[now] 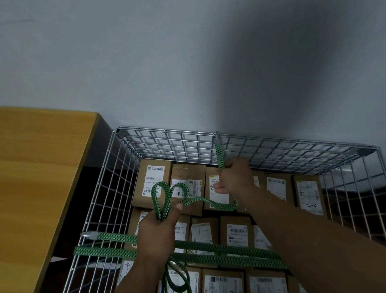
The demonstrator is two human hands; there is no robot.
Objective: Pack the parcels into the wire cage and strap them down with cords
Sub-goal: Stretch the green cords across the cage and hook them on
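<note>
Gripping a green cord [219, 155] a little right of the frame's centre, the right hand [236, 177] is curling its fingers round it just below the far rim of the wire cage [284, 149], where the cord's grey hook [217, 141] is hanging on the wire. From this hand the cord is running down and left to the left hand [156, 231], which is pinching several folded loops between thumb and fingers. More green cord is hanging under the left wrist. Brown parcels [235, 233] with white labels are lying close together inside the cage, in the lower centre. Two stretched cords [107, 250] are crossing over them from the cage's left side. A wooden table [22, 191] is standing at the left, and a grey wall [127, 57] is filling the upper frame.
</note>
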